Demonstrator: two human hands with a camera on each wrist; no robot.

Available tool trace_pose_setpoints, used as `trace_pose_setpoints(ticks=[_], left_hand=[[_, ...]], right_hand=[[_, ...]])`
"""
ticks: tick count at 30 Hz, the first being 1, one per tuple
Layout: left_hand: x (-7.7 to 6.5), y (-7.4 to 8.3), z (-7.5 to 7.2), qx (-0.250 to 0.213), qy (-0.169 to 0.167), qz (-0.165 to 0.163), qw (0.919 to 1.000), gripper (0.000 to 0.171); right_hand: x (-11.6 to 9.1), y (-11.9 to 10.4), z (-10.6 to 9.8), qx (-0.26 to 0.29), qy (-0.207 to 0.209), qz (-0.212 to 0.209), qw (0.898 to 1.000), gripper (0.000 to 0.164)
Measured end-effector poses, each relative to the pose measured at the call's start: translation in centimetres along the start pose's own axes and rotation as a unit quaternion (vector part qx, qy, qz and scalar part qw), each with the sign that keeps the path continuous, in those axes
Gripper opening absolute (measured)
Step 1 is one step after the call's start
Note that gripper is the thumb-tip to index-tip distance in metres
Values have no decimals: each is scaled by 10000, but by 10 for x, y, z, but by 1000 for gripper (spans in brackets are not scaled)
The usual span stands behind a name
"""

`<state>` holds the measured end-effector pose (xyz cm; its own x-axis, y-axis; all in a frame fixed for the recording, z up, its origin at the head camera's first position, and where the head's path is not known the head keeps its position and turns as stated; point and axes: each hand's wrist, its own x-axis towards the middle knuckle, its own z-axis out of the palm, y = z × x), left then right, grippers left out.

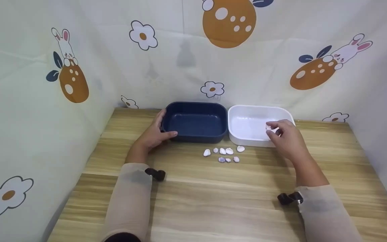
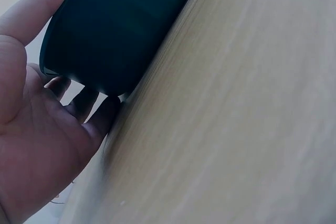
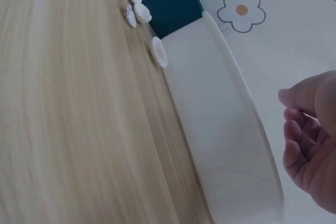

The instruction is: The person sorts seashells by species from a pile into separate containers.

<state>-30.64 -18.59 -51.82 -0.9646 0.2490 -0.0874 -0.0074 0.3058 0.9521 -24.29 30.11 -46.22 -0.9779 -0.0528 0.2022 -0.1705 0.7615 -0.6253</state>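
Observation:
My left hand (image 1: 151, 134) holds the left end of a dark blue plastic bin (image 1: 195, 137), with its thumb on the front rim and its fingers along the end wall. In the left wrist view the fingertips (image 2: 107, 114) touch that bin low down, close to the tabletop. Above the white bin (image 1: 247, 140) my right hand (image 1: 289, 139) pinches a small whitish seashell (image 1: 268, 127) between thumb and index finger. The right wrist view shows the same hand (image 3: 315, 135) over the rim, the shell hidden there. In front of the bins lie several small seashells (image 1: 229, 151), white and greyish.
Both bins stand side by side at the back of a wood-grain table (image 1: 213, 201), against a printed cloth backdrop (image 1: 166, 74). A dark strap with a small device (image 1: 155, 174) sits on the left sleeve, another strap (image 1: 289, 198) on the right.

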Motion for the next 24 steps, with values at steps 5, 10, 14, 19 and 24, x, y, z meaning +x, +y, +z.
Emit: trace_pose_setpoints(ticks=[5, 10, 14, 19, 24], left_hand=[[0, -1, 0, -62, 8, 22, 10000, 118], [0, -1, 0, -23, -7, -44, 10000, 120], [1, -2, 0, -81, -23, -57, 9999, 120], [1, -1, 1, -206, -47, -116, 9997, 120], [0, 0, 1, -140, -38, -146, 9998, 119]], right_hand=[[0, -3, 3, 99, 107, 2, 9999, 34], [-3, -7, 3, 71, -120, 112, 9998, 35], [-4, -10, 4, 38, -260, 146, 9995, 35], [-6, -16, 8, 85, -288, -69, 9995, 34], [-8, -22, 14, 216, -357, -386, 9984, 30]])
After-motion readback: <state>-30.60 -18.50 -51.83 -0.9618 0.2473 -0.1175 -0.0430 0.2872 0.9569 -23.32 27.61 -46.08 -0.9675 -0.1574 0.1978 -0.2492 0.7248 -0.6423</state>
